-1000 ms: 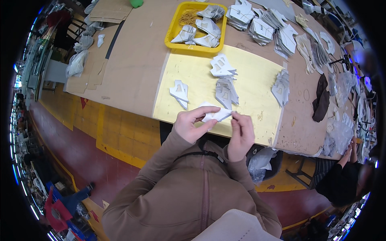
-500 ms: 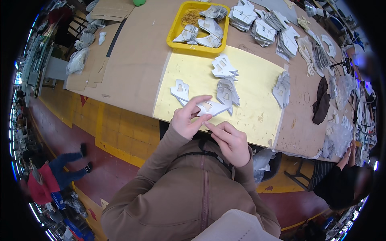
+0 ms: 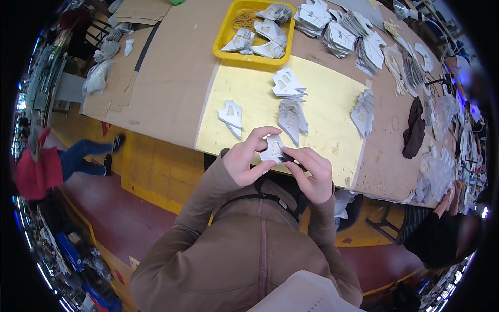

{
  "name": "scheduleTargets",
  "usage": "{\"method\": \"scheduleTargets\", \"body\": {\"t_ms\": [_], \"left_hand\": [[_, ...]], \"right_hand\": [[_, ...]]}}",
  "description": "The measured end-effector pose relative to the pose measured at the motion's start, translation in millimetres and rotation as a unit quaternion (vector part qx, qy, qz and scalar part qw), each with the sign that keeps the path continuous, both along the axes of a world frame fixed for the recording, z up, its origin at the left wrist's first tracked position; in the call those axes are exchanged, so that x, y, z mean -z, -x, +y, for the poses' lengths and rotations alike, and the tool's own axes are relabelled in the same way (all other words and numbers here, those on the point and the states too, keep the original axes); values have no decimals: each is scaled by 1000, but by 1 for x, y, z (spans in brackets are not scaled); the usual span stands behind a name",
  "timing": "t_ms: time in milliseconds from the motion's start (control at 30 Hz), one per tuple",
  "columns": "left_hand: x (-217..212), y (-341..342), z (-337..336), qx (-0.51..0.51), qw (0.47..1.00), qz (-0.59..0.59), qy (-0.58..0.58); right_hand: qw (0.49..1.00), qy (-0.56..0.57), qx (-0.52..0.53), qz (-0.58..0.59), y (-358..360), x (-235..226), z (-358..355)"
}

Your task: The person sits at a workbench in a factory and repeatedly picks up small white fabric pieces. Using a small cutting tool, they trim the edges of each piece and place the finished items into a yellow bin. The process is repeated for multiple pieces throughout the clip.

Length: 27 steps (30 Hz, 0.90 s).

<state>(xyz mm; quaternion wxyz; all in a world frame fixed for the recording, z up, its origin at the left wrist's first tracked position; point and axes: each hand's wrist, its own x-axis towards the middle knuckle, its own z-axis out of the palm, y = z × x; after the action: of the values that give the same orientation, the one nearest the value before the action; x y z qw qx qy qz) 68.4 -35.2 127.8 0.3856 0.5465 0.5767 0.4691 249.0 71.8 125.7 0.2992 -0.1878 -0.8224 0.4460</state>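
Note:
My left hand [image 3: 248, 158] grips a small white cut-out piece [image 3: 272, 150] with a window-shaped hole, held just above the near edge of the yellow mat [image 3: 332, 112]. My right hand [image 3: 311, 171] pinches a small dark object against the lower right corner of that piece. On the mat lie other white cut-out pieces: a pair at the left [image 3: 231, 115], a fanned pile in the middle [image 3: 292, 118], a stack further back [image 3: 287, 83] and a stack at the right [image 3: 364, 112].
A yellow tray [image 3: 224, 39] with more white pieces stands at the back of the brown table [image 3: 171, 67]. Several stacks of pieces [image 3: 343, 31] cover the far right. A person in red [image 3: 39, 166] walks at left; another person's hand [image 3: 448, 200] is at right.
My hands have brought the white piece closer to my body. My right hand moved up from below to meet it. The person in red walked further along the aisle at left.

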Motion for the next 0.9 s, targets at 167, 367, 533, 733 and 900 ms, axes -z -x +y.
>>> {"method": "scheduleTargets", "body": {"t_ms": [167,367,533,733,900], "left_hand": [[-2,4,-5,56,998,-24,19],[7,-21,4,-61,967,-243,-41],[14,-32,7,-144,919,-365,41],[17,-11,4,-130,945,-293,64],[13,-4,2,-79,971,-221,53]], "right_hand": [[995,99,-3,-4,-2,2,-10],[982,144,83,90,5,12,-25],[964,154,188,111,18,14,-36],[981,-5,175,85,6,-8,-27],[996,-16,84,14,8,-13,-13]]}}
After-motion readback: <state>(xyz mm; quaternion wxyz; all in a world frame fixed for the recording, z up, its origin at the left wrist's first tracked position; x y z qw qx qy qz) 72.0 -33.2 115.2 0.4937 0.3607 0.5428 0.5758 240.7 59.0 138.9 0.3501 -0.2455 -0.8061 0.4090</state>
